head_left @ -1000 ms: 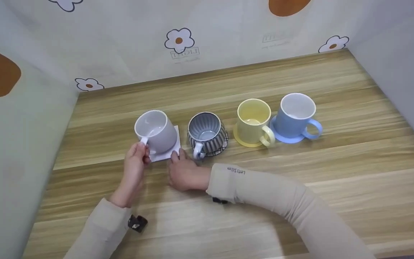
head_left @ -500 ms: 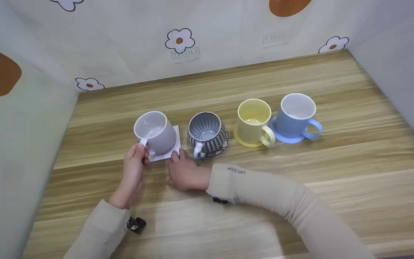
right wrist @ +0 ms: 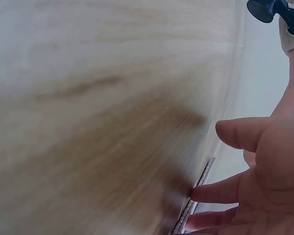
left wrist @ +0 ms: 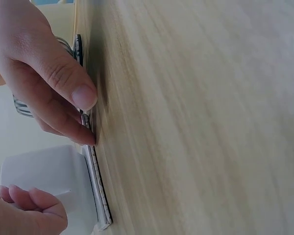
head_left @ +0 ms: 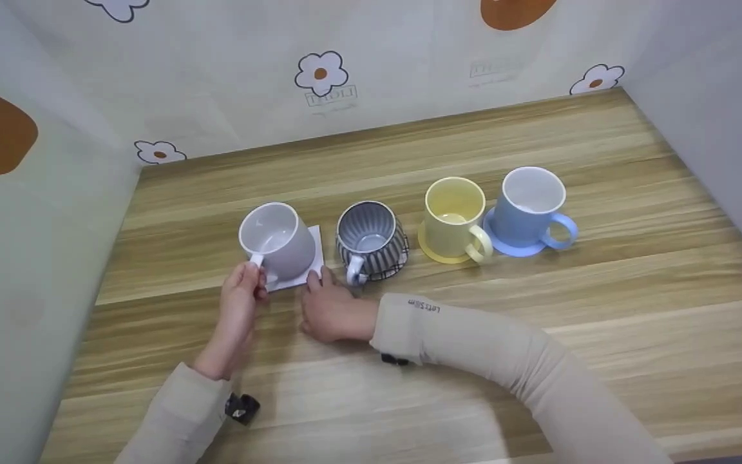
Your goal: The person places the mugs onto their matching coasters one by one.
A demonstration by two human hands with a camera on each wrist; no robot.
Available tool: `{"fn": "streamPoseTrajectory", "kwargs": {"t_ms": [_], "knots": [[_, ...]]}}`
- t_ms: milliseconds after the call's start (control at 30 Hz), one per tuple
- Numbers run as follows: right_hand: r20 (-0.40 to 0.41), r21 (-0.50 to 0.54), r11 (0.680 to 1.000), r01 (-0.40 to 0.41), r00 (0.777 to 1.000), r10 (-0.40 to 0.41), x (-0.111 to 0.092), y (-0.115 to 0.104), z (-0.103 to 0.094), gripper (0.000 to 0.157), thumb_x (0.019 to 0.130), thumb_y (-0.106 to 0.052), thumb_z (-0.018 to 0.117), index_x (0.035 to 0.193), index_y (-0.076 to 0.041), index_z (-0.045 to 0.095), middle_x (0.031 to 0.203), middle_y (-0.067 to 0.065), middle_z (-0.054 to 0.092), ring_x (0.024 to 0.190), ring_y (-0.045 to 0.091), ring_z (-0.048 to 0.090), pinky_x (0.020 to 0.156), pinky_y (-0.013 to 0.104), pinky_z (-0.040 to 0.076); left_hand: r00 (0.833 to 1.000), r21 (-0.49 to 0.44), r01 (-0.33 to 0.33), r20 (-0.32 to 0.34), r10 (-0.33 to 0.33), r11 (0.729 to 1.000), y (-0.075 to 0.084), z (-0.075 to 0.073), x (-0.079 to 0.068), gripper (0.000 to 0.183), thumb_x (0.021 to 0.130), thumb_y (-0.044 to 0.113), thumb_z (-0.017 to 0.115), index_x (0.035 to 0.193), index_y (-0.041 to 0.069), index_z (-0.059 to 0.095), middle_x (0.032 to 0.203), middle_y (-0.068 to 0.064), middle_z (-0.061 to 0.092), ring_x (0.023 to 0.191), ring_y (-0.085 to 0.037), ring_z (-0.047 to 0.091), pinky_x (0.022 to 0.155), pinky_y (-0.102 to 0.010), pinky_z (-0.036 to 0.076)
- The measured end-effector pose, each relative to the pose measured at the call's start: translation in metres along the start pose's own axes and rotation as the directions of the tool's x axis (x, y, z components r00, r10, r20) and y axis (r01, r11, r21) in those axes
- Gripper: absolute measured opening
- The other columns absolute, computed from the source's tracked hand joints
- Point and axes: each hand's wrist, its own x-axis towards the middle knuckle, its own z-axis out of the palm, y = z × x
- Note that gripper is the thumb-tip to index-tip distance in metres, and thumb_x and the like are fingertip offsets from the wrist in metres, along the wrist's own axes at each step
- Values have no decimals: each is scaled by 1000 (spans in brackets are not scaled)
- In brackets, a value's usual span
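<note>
In the head view my left hand (head_left: 239, 306) pinches the handle of a pale grey-white mug (head_left: 290, 250), the leftmost in the row. The mug stands over a square white coaster (head_left: 291, 282), whose right and front edges show. At the coaster's near right corner, fingertips of my right hand (head_left: 331, 314) touch its edge. The left wrist view shows that coaster (left wrist: 99, 188) edge-on beneath the mug (left wrist: 44, 169), with the right-hand fingers (left wrist: 63, 120) at its end. My right palm and extended fingers (right wrist: 218, 191) show in the right wrist view, against the coaster edge.
Just right of my right fingers stands a dark striped mug (head_left: 380, 256) on a checked coaster (head_left: 403, 261). Farther right are a yellow mug (head_left: 446, 237) on a yellow coaster (head_left: 429, 248) and a blue mug (head_left: 518, 225) on a blue coaster (head_left: 513, 250). Patterned cloth (head_left: 397, 38) hangs behind the wooden table (head_left: 667, 290).
The pale mug and my left hand have shifted slightly toward me and a little left. My right hand stays at the coaster's corner, and the other mugs have not moved.
</note>
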Motion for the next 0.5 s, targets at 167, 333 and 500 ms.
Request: {"fn": "streamPoseTrajectory", "kwargs": {"t_ms": [167, 333, 500], "knots": [[5, 11, 1000, -3, 1000, 3, 0, 0, 0, 61, 82, -47, 38, 127, -7, 33, 132, 18, 22, 118, 38, 19, 93, 41, 28, 1000, -3, 2, -22, -2, 1000, -6, -3, 3, 26, 85, 31, 43, 75, 8, 46, 66, 1, 40, 56, -6, 36, 49, -17, 31], [3, 7, 1000, -3, 1000, 3, 0, 0, 1, 61, 82, -47, 38, 128, -6, 31, 131, 17, 23, 118, 38, 20, 93, 41, 28, 999, 5, 19, -46, -19, 1000, -18, -10, 12, 29, 81, 36, 47, 75, 8, 45, 67, 1, 39, 57, -7, 36, 48, -16, 31], [-39, -61, 998, 10, 999, -13, 1, 0, 1, 61, 82, -46, 37, 127, -4, 32, 125, 16, 30, 114, 36, 26, 90, 40, 31, 999, 35, 31, -33, -30, 999, -18, -11, 12, 31, 81, 39, 46, 74, 9, 44, 67, 1, 39, 56, -7, 36, 47, -16, 31]]}}
